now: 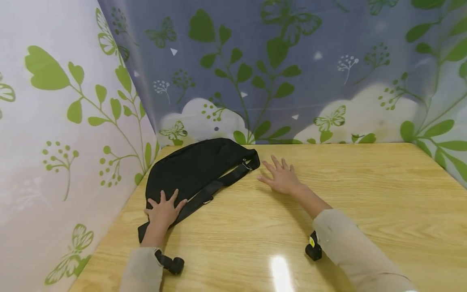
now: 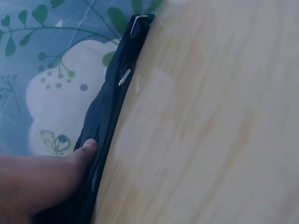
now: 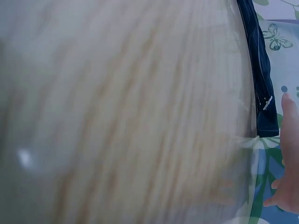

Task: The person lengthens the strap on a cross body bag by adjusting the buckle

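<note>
Matt cloth bag, glossy tabletop

The head view looks forward and down over the worktop, far enough back to take in the left hand, the right hand, the whole black bag and the patterned backdrop. Each wrist view looks low and close across the wood, rolled sideways: backdrop at left in the left one, at right in the other. All three share the bag.
</note>
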`<action>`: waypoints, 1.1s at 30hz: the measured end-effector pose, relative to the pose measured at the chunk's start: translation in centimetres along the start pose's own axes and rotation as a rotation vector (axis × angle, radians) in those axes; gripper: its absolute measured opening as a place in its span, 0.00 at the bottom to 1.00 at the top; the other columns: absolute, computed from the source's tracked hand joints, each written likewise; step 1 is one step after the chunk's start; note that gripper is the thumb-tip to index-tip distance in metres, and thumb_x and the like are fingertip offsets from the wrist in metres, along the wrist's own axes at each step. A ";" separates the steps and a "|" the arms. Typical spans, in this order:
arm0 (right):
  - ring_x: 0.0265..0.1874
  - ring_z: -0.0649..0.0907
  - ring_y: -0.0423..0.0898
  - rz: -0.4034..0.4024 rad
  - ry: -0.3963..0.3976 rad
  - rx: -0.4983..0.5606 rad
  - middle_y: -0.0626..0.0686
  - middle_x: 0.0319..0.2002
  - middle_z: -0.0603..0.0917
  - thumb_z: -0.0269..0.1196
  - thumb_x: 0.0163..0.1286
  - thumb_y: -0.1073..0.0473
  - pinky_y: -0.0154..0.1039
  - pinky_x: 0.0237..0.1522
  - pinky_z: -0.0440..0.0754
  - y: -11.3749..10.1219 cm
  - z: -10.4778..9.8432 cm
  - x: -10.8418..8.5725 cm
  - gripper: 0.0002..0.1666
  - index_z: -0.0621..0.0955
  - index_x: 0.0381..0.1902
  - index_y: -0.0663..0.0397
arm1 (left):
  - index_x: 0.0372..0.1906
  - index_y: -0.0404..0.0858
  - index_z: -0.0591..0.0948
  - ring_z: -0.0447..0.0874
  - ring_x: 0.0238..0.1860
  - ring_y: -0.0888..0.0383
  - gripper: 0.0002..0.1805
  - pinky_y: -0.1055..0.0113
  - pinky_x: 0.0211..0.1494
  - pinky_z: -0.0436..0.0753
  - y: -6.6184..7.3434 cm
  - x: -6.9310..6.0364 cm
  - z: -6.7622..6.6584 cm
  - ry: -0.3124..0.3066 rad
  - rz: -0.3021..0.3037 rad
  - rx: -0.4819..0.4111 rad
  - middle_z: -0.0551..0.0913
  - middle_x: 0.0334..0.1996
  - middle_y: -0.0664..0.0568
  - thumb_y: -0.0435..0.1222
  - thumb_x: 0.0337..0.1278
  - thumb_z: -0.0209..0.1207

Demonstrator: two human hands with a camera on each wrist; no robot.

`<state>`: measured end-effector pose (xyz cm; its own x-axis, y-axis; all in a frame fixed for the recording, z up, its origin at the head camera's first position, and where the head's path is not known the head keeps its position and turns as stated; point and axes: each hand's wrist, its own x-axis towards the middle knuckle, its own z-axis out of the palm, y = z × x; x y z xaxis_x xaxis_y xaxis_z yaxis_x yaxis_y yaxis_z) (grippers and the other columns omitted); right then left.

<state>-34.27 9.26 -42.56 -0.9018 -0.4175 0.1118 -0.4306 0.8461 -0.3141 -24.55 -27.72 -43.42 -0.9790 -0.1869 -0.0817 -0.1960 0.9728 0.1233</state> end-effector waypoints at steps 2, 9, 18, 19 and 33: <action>0.65 0.46 0.69 -0.006 0.005 -0.001 0.60 0.71 0.43 0.44 0.66 0.31 0.68 0.57 0.44 0.0 0.1 0.1 0.43 0.53 0.72 0.46 | 0.71 0.51 0.54 0.40 0.59 0.19 0.38 0.27 0.49 0.54 -0.5 0.4 0.7 0.030 0.044 0.027 0.48 0.67 0.30 0.65 0.60 0.31; 0.65 0.45 0.69 -0.027 -0.002 0.032 0.60 0.71 0.42 0.47 0.66 0.33 0.69 0.57 0.43 -0.3 0.0 0.3 0.43 0.52 0.72 0.45 | 0.70 0.49 0.60 0.43 0.59 0.21 0.35 0.31 0.54 0.54 -0.1 -0.3 -0.1 0.034 0.160 0.061 0.53 0.66 0.32 0.61 0.62 0.39; 0.64 0.47 0.69 -0.077 -0.044 -0.043 0.62 0.69 0.50 0.48 0.67 0.35 0.66 0.58 0.48 -0.3 -0.4 0.3 0.42 0.56 0.71 0.50 | 0.69 0.51 0.61 0.46 0.61 0.23 0.33 0.33 0.55 0.57 0.4 0.4 -0.1 0.055 0.307 0.090 0.55 0.66 0.35 0.59 0.62 0.42; 0.64 0.47 0.69 -0.074 -0.055 -0.040 0.62 0.69 0.51 0.48 0.67 0.35 0.66 0.58 0.48 -0.3 -0.5 0.1 0.41 0.57 0.71 0.51 | 0.69 0.50 0.61 0.46 0.61 0.23 0.33 0.33 0.55 0.56 0.4 0.6 0.0 0.059 0.311 0.090 0.55 0.66 0.36 0.59 0.61 0.43; 0.62 0.48 0.74 0.005 -0.112 -0.046 0.70 0.67 0.52 0.47 0.68 0.36 0.66 0.57 0.51 2.6 -2.1 -3.6 0.43 0.57 0.69 0.59 | 0.70 0.53 0.59 0.42 0.62 0.25 0.34 0.33 0.57 0.51 4.2 2.8 0.2 -0.005 0.415 0.065 0.51 0.68 0.38 0.59 0.61 0.43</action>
<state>-32.25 13.66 -41.81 -0.8953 -0.4455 0.0031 -0.4297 0.8615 -0.2706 -28.05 -24.16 -43.29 -0.9739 0.2229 -0.0431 0.2188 0.9722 0.0836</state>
